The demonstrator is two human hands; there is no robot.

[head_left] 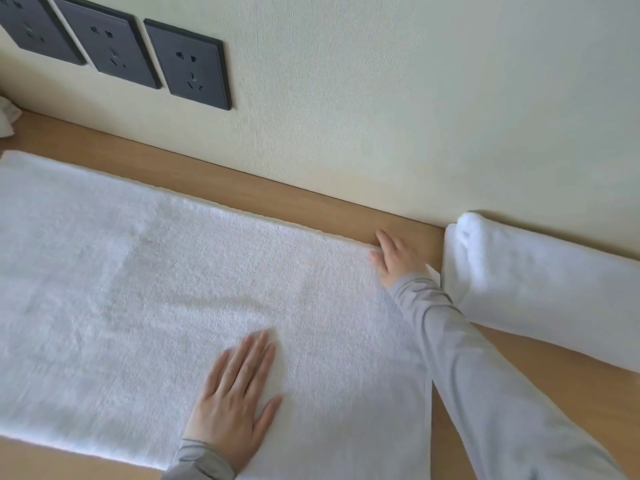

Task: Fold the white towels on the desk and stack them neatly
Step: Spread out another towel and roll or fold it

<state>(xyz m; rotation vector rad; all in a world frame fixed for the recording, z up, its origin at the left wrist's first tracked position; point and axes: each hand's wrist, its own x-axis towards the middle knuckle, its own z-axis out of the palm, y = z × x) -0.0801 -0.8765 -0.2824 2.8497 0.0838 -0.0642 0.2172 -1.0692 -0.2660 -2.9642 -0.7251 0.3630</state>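
White towel (pixel 173 289) spread flat along the desk (pixel 346 209). Left grip (pixel 235 386) released, palm down on the towel's near middle. Right grip (pixel 394 258) released too, straight fingers laid over the far right corner. Folded towel (pixel 540 292) just beside the right grip, against the wall (pixel 415 98), untouched.

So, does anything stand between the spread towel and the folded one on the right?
Nothing visible does. Between the spread towel and the folded towel there is only bare desk, crossed by the person's own right sleeve. The right hand touches the spread towel's far corner.
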